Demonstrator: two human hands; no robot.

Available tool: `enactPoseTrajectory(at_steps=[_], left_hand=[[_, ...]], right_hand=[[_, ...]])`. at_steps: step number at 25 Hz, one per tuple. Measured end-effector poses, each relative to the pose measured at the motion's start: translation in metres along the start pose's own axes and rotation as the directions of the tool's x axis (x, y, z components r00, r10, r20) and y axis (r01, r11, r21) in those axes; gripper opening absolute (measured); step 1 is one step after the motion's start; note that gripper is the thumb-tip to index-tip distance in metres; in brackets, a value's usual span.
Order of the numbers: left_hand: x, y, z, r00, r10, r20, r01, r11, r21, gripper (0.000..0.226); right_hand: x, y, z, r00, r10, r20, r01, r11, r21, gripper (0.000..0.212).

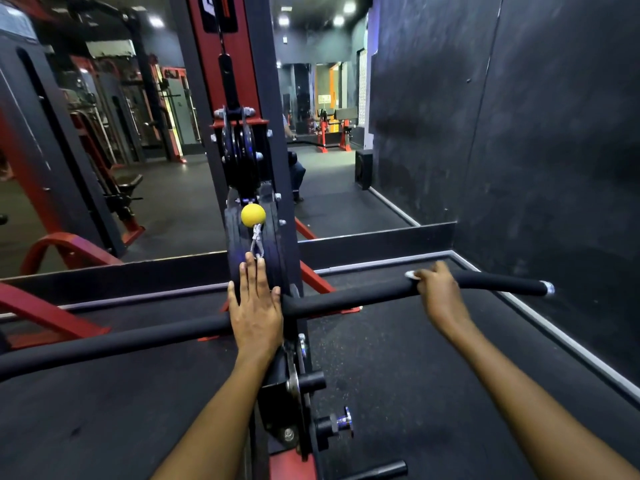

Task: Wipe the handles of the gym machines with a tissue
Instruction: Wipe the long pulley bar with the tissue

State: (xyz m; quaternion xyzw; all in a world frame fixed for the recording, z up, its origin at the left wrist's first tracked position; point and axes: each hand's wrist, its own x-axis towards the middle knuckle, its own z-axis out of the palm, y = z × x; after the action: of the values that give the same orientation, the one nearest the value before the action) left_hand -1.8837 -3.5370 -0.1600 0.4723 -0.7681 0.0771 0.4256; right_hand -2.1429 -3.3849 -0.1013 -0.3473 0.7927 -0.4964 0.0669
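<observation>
Tissue (412,274) pressed to padded handle bar (346,301) under curled right hand (438,289); left hand (254,303) flat, fingers straight, resting on bar's centre.

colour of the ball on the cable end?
Yellow: the round yellow stopper ball, clearest in the head view.

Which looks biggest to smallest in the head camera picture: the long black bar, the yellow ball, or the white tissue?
1. Long black bar
2. Yellow ball
3. White tissue, though the right hand hides most of it, so its true size is unsure.

Matt black foam covers the bar (346,301); its end cap (549,288) is shiny metal.
</observation>
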Motion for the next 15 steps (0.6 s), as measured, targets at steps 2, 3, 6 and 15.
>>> enactPoseTrajectory(at_steps=[2, 3, 6, 15], left_hand=[[-0.001, 0.001, -0.002, 1.0, -0.003, 0.026, 0.003, 1.0, -0.006, 0.062], [-0.002, 0.003, -0.004, 0.999, -0.009, 0.033, 0.01, 1.0, -0.007, 0.062], [0.009, 0.033, -0.016, 0.992, -0.124, -0.015, 0.122, 0.988, -0.093, 0.063], [-0.002, 0.176, 0.029, 0.923, 0.315, 0.22, -0.287, 0.946, -0.15, 0.053]], right_hand=[[0.001, -0.008, 0.005, 0.999, 0.048, -0.007, -0.048, 0.999, 0.01, 0.011], [-0.009, -0.02, 0.016, 0.996, 0.068, 0.059, -0.073, 0.994, 0.081, 0.008], [-0.048, -0.044, 0.047, 0.945, -0.075, 0.318, 0.034, 0.991, 0.131, 0.019], [0.011, 0.009, -0.027, 0.997, 0.076, 0.032, -0.077, 0.996, 0.032, 0.01]])
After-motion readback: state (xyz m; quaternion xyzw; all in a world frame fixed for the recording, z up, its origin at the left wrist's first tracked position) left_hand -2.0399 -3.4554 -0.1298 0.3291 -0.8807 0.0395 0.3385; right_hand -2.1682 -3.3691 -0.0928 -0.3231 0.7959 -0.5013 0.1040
